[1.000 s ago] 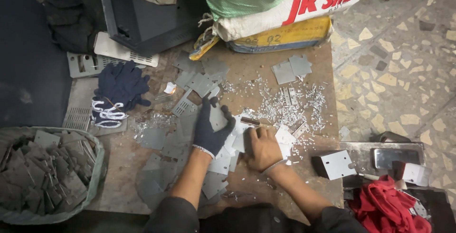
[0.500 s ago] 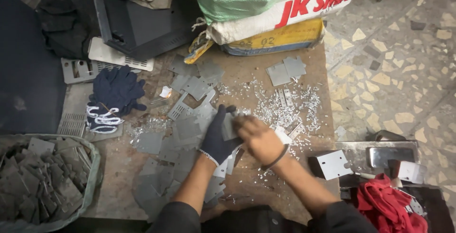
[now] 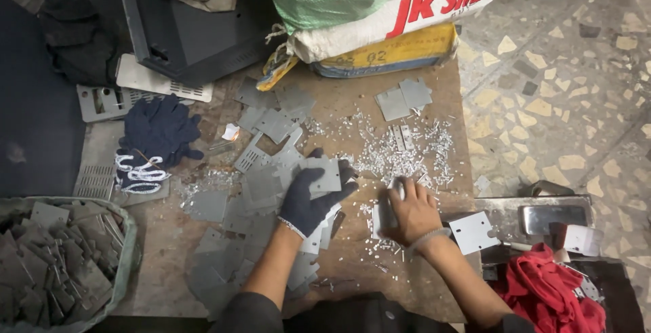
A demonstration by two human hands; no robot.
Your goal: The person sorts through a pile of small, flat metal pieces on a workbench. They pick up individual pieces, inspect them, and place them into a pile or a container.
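one gloved left hand [image 3: 308, 197] grips one metal plate [image 3: 324, 173].

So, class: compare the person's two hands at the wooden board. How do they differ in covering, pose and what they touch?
The left hand wears a dark knitted glove; the right hand is bare, with a band at the wrist. The left hand grips a flat grey metal plate over the heap of plates; the right hand presses, palm down, on a smaller piece beside the small pale metal bits. Both work on the wooden board.
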